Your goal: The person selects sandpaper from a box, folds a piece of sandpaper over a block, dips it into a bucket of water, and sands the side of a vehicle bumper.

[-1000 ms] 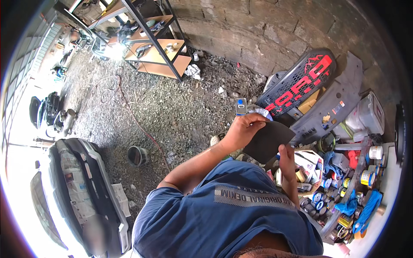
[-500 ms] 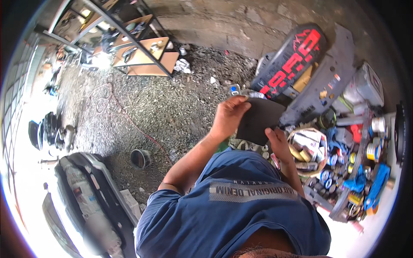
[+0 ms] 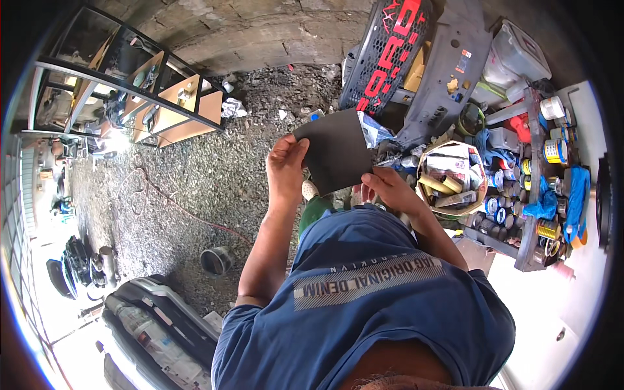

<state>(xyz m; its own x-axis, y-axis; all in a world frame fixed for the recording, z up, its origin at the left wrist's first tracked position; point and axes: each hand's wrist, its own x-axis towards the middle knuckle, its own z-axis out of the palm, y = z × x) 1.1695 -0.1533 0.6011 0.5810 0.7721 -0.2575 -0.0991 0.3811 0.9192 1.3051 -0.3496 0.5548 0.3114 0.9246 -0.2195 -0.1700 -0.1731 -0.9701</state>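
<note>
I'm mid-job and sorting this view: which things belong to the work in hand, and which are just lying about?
In hand:
- dark sheet, held by the left hand and right hand

Apparently just lying about:
- bucket
- black grille
- cans

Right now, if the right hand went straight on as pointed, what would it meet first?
Probably the dark grey, roughly square sheet the right hand pinches by its lower right corner, though depth is unclear.

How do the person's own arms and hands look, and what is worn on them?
The left hand and right hand are ungloved, with nothing visible on the wrists. The forearms are bare below short blue sleeves of a T-shirt with a pale printed band.
</note>
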